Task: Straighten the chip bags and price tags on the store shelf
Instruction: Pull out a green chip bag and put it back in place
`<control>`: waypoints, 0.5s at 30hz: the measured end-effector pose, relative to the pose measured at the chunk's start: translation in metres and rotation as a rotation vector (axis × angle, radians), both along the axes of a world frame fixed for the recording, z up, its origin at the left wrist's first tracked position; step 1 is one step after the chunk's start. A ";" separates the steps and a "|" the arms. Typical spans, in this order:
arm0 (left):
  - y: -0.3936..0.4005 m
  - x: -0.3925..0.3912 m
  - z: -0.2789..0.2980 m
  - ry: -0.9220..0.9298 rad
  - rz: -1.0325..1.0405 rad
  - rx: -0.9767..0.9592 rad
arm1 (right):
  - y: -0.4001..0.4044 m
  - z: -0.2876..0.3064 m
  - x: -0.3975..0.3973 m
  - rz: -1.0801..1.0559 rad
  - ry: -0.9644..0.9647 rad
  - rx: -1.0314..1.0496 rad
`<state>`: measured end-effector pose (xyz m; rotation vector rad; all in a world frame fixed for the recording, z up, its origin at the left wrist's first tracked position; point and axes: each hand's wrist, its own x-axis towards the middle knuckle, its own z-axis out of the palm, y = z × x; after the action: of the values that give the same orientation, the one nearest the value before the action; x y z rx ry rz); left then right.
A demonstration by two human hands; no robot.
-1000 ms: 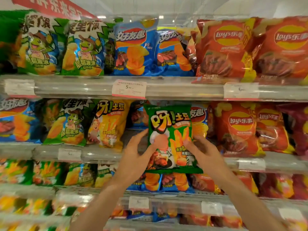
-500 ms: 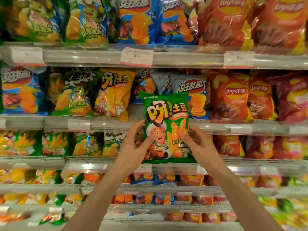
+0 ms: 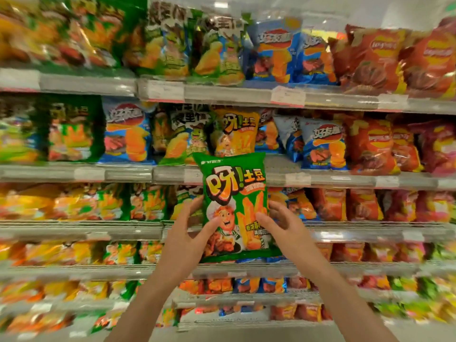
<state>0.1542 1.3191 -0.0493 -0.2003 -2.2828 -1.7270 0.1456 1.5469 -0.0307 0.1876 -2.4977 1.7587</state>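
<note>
Left hand [image 3: 190, 233] and right hand [image 3: 281, 225] pinch the lower sides of an upright green chip bag [image 3: 234, 206], likely light, puffy, slippery and crushable.

Head view faces shelves [image 3: 246, 174] closely, seemingly level

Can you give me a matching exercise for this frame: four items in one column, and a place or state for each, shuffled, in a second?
Items:
1. green chip bag
2. yellow chip bag
3. left hand
4. red Lay's bags

Places or states:
A. top shelf, far right
B. held upright in front of the shelves by both hands
C. on the shelf just above and behind the held bag
D. grips the held bag's left edge

Pairs: 1-B, 2-C, 3-D, 4-A
</note>
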 end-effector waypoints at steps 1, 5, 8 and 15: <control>-0.016 0.004 0.002 0.005 0.012 0.006 | -0.015 0.002 -0.001 0.015 -0.004 0.003; -0.071 0.005 0.009 0.030 0.064 0.017 | -0.069 0.012 -0.015 0.075 0.008 0.014; -0.104 -0.009 0.012 0.030 0.088 0.029 | -0.104 0.020 -0.034 0.122 0.014 0.017; -0.167 -0.059 0.035 0.066 0.102 0.031 | -0.167 0.037 -0.096 0.176 0.015 0.012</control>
<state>0.0953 1.1518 -0.0147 -0.1299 -2.1786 -1.6789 0.0497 1.3800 0.0059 0.4316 -2.5521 1.7962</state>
